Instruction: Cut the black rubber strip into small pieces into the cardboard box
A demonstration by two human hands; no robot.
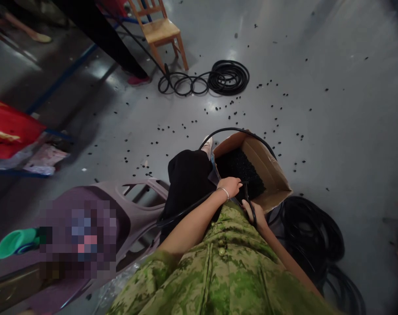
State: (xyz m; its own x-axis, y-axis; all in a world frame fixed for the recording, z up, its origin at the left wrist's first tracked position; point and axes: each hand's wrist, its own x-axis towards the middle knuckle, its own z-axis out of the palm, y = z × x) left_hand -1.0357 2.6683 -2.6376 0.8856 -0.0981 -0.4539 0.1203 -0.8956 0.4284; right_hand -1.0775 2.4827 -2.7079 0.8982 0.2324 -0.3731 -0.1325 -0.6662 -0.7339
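Note:
My left hand (pixel 231 187) is closed in a pinch at the end of a black rubber hose (pixel 238 130) that loops out over a cardboard box (pixel 275 173). A bracelet sits on that wrist. My right hand (pixel 254 213) is wrapped round the same hose just below, close to my green patterned top. The box stands open on the floor by my knee and is full of small black pieces (pixel 243 168). The hose also runs back under my left arm across my black trousers.
A mauve plastic chair (pixel 133 205) stands at my left. Coiled black hose (pixel 312 236) lies on the floor at right, more coils (pixel 227 78) lie beyond near a wooden chair (pixel 161 30). Small black pieces are scattered over the grey floor. A red bin (pixel 8 129) is far left.

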